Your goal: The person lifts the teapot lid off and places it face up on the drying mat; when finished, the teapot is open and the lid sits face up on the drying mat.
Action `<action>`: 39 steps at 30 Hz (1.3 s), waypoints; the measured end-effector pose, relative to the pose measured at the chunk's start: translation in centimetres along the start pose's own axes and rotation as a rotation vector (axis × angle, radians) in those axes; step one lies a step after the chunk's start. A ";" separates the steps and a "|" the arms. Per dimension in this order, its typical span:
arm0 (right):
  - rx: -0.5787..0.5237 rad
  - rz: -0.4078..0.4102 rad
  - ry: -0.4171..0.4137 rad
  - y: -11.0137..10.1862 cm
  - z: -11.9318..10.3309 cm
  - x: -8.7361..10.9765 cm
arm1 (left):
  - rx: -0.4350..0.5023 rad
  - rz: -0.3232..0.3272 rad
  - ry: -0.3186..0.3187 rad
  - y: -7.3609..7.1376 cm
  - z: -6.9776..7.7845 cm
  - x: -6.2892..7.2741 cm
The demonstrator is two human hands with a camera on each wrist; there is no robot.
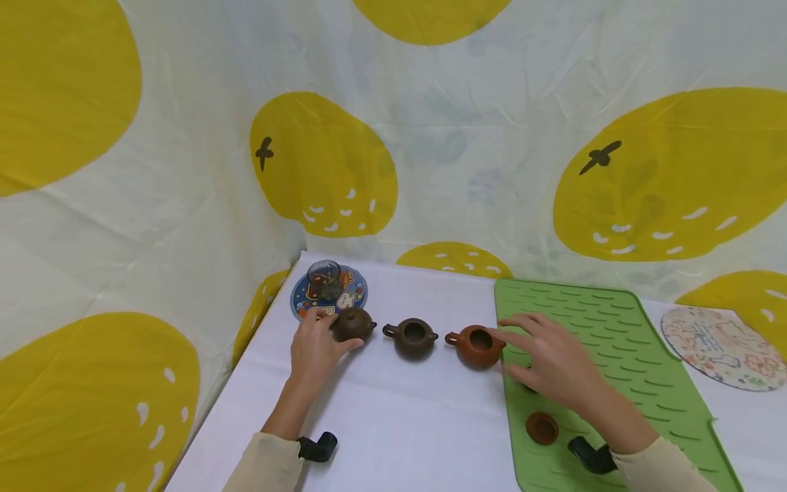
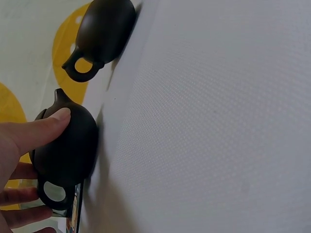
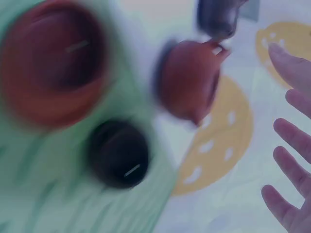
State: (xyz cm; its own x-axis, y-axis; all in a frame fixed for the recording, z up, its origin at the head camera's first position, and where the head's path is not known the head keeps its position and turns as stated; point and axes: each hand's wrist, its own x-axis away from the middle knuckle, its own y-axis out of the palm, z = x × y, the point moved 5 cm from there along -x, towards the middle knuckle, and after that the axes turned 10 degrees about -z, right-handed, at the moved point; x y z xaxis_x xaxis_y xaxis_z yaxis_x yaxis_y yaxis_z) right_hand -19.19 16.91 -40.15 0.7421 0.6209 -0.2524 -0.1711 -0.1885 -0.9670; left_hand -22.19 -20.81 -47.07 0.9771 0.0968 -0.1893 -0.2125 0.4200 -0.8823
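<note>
At eleven o'clock my left hand [image 1: 315, 350] pinches the lidded teapot [image 1: 359, 327]; at one, my spread, empty right hand [image 1: 558, 363] hangs by the red teapot [image 1: 476, 358]. Likely I'm positioning these; next needs gentle release.

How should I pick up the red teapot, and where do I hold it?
Probably best by the loop handle of the red teapot, which sticks out on the left in the head view. Come from the side nearest you: the spout of the middle teapot points at that handle, leaving little room there. Keep it level, since its top is open.
</note>
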 end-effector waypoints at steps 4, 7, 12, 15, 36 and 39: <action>-0.023 0.048 -0.083 -0.6 -2.1 -3.7 | -0.003 0.003 0.000 -0.1 0.2 -0.5; -0.021 0.069 -0.143 -0.4 -3.8 -6.4 | -0.003 -0.001 -0.003 0.0 0.4 -0.8; -0.032 0.038 -0.182 0.8 -6.8 -10.1 | 0.019 -0.017 -0.027 0.4 0.2 -0.7; -0.037 0.009 -0.205 1.7 -8.6 -11.8 | 0.019 -0.026 -0.034 0.5 -0.1 -0.3; -0.001 -0.205 -0.210 8.7 -14.4 -17.6 | 0.004 0.006 -0.002 0.8 -0.8 0.7; 0.003 -0.222 -0.195 9.5 -14.7 -18.0 | 0.007 0.010 -0.005 0.6 -0.8 0.4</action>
State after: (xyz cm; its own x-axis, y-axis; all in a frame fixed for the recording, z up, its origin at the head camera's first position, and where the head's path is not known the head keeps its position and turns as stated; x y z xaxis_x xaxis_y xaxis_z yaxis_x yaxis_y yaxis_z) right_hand -24.65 -7.26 -44.33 0.6231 0.7813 -0.0356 -0.0206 -0.0291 -0.9994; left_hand -21.95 -21.23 -48.06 0.9750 0.1051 -0.1956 -0.2219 0.4257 -0.8772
